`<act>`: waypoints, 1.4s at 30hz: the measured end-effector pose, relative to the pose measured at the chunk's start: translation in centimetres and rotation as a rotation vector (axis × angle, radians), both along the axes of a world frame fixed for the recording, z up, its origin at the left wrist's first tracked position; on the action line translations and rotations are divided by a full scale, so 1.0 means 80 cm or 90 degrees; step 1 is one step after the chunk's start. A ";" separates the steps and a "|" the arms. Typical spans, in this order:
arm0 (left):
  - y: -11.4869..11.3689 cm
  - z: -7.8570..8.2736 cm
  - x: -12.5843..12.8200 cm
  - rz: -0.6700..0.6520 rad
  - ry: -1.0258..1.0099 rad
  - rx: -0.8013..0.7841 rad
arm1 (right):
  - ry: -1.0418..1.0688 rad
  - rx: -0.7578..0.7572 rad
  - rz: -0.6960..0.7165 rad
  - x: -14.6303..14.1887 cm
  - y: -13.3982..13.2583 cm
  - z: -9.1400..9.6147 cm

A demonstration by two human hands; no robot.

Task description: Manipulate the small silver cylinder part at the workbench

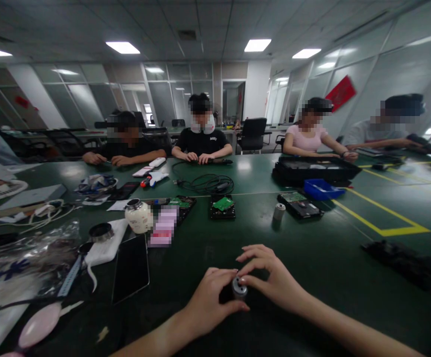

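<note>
Two hands met at the lower centre of the frame on the green table (185, 258). The left hand (208, 300) curled against a small silver metal cylinder (239, 288); the right hand (271, 282) pinched its top rim. It looked stiff, light and slippery, best gripped by its sides.

Between left hand (210, 296), right hand (271, 280): metal cylinder (239, 287) half hidden; pink box (164, 226) blurred.

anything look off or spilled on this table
Nothing looks spilled or broken. The left hand and right hand pinch a small metal cylinder. One oddity: a hard drive lies circuit board up, and a second cylinder stands alone to its right.
</note>
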State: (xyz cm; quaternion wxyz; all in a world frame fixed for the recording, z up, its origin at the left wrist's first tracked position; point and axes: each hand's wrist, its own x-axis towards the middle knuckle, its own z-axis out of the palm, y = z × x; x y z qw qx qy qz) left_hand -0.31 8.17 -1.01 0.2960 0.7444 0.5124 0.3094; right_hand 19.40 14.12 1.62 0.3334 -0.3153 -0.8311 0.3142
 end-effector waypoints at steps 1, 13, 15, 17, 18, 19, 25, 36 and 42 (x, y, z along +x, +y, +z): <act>0.000 -0.001 0.000 0.002 0.002 0.004 | -0.008 0.000 0.000 -0.003 -0.004 0.000; -0.001 -0.003 0.000 -0.004 -0.005 0.012 | 0.024 0.007 0.000 -0.008 -0.012 0.005; -0.001 -0.002 -0.001 -0.006 -0.006 0.013 | 0.032 -0.014 0.010 -0.010 -0.013 0.003; -0.001 -0.001 0.000 -0.014 -0.009 0.015 | 0.043 -0.051 0.024 -0.011 -0.014 0.000; -0.001 0.000 0.000 -0.019 -0.011 0.016 | 0.051 -0.071 0.028 -0.012 -0.015 -0.001; -0.001 0.001 0.000 -0.022 -0.012 0.017 | 0.059 -0.089 0.028 -0.012 -0.015 -0.002; -0.002 0.002 -0.001 -0.034 -0.012 0.016 | 0.070 -0.099 0.002 -0.015 -0.018 -0.007; -0.001 -0.004 -0.001 -0.015 -0.017 0.018 | 0.036 0.019 -0.030 -0.016 -0.020 -0.004; 0.000 -0.002 -0.001 -0.013 -0.009 0.007 | 0.040 0.080 -0.046 -0.017 -0.023 0.000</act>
